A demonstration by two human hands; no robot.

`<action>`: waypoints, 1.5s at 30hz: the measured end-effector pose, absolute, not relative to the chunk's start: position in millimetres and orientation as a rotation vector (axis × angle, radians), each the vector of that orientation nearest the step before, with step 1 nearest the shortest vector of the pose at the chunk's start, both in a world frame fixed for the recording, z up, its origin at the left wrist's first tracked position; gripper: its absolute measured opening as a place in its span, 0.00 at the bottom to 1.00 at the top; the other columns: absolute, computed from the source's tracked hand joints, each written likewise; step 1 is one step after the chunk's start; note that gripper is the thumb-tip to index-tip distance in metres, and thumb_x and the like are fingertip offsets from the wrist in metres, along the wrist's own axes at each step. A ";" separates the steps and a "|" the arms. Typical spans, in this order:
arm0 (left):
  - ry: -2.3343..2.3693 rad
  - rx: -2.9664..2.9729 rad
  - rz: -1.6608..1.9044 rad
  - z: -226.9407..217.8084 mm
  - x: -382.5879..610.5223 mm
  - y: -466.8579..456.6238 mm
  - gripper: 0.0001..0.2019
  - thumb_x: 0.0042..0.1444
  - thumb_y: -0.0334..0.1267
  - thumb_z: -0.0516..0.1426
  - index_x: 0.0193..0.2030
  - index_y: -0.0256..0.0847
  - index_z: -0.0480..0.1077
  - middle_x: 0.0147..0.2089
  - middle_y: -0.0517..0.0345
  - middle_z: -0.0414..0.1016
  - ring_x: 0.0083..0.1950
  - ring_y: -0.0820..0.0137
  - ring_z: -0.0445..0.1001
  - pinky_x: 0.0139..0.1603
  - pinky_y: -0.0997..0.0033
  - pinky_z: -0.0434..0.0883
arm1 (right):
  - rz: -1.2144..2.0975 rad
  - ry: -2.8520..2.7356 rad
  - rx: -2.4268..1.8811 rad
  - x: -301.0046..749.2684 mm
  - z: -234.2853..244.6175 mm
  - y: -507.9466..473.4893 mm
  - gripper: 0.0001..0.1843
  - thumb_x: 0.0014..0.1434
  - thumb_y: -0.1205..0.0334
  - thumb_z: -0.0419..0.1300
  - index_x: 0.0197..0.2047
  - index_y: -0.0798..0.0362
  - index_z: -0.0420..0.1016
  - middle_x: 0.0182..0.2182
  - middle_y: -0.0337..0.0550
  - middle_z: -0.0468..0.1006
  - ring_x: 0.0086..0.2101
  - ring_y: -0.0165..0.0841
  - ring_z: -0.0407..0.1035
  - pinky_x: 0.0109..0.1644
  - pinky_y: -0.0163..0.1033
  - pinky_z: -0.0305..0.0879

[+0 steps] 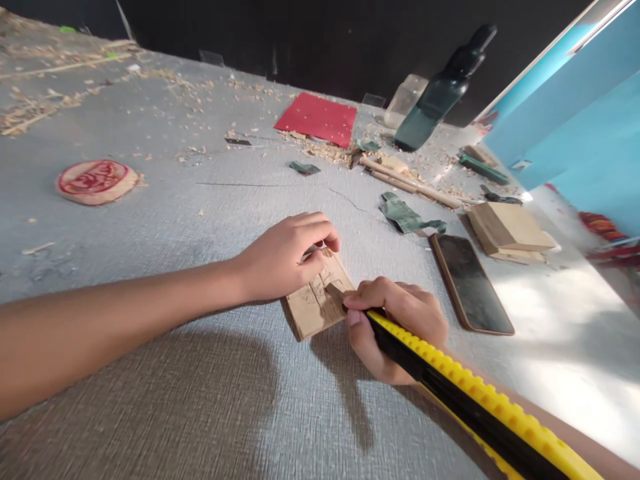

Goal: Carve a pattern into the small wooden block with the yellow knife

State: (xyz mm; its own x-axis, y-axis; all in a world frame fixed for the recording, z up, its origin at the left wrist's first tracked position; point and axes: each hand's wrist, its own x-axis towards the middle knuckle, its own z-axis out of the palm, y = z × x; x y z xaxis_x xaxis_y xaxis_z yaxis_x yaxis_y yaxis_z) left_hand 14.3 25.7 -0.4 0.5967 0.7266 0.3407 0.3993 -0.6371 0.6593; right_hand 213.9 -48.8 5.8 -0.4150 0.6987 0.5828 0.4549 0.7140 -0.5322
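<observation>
A small flat wooden block (314, 305) with pencil lines on its face lies on the grey table. My left hand (285, 257) rests on its far end, fingers curled and pressed down on the wood. My right hand (395, 327) grips a yellow and black utility knife (470, 393), with the blade end (334, 292) resting on the block's surface. The knife's long handle runs back toward the lower right corner.
A phone (470, 283) lies face up right of the hands, beside stacked wooden pieces (507, 230). Farther back are a dark bottle (443, 90), a red sheet (317, 119), wooden sticks (407, 181), green scraps (407, 217), shavings, and a round red-printed wooden disc (95, 180).
</observation>
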 end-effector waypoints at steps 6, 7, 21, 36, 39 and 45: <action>0.881 2.287 0.825 -1.2 13.6 26.0 0.12 0.58 0.21 0.52 0.41 0.39 0.71 0.43 0.58 0.73 0.43 0.71 0.71 0.44 0.70 0.67 | 0.350 -2.062 -0.962 212.4 6.4 -49.7 0.09 0.55 0.72 0.61 0.37 0.49 0.70 0.21 0.33 0.75 0.17 0.25 0.65 0.21 0.33 0.60; 0.880 2.281 0.827 -1.3 13.6 26.0 0.11 0.58 0.21 0.53 0.41 0.39 0.71 0.44 0.59 0.73 0.43 0.71 0.71 0.44 0.70 0.67 | 0.339 -2.055 -0.963 211.9 6.4 -49.6 0.08 0.56 0.71 0.61 0.38 0.50 0.71 0.22 0.34 0.76 0.17 0.25 0.66 0.21 0.33 0.60; 0.873 2.282 0.844 -2.2 14.3 26.2 0.12 0.58 0.20 0.53 0.41 0.37 0.72 0.44 0.59 0.71 0.44 0.73 0.70 0.43 0.71 0.66 | 0.330 -2.048 -0.888 212.9 2.9 -47.2 0.08 0.53 0.73 0.61 0.36 0.53 0.71 0.20 0.33 0.73 0.16 0.22 0.61 0.20 0.31 0.57; 0.871 2.293 0.834 -2.7 14.3 26.2 0.11 0.58 0.21 0.52 0.41 0.37 0.72 0.43 0.59 0.72 0.44 0.72 0.70 0.44 0.71 0.66 | 0.339 -2.065 -0.917 211.7 1.7 -45.5 0.08 0.56 0.73 0.62 0.38 0.54 0.72 0.25 0.35 0.77 0.20 0.21 0.66 0.24 0.29 0.60; 0.888 2.286 0.833 -2.3 14.0 25.5 0.11 0.59 0.21 0.52 0.41 0.38 0.72 0.44 0.59 0.72 0.43 0.72 0.70 0.43 0.71 0.67 | 0.348 -2.064 -0.909 212.6 1.1 -44.7 0.08 0.55 0.73 0.62 0.39 0.54 0.72 0.24 0.34 0.76 0.19 0.21 0.64 0.23 0.29 0.59; 0.871 2.314 0.849 -3.9 12.9 26.2 0.11 0.59 0.22 0.52 0.42 0.39 0.71 0.48 0.57 0.71 0.46 0.71 0.72 0.46 0.70 0.70 | 0.379 -2.053 -0.819 213.1 3.8 -46.2 0.10 0.51 0.75 0.60 0.35 0.52 0.69 0.19 0.31 0.69 0.16 0.23 0.59 0.20 0.31 0.56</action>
State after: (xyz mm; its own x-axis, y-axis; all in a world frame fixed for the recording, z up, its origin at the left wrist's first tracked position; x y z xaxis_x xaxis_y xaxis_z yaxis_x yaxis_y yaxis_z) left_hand 12.9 26.2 -3.9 0.5965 0.7132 0.3682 0.3861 -0.6572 0.6473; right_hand 213.1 -46.2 3.8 -0.4057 0.6748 0.6165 0.4100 0.7372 -0.5371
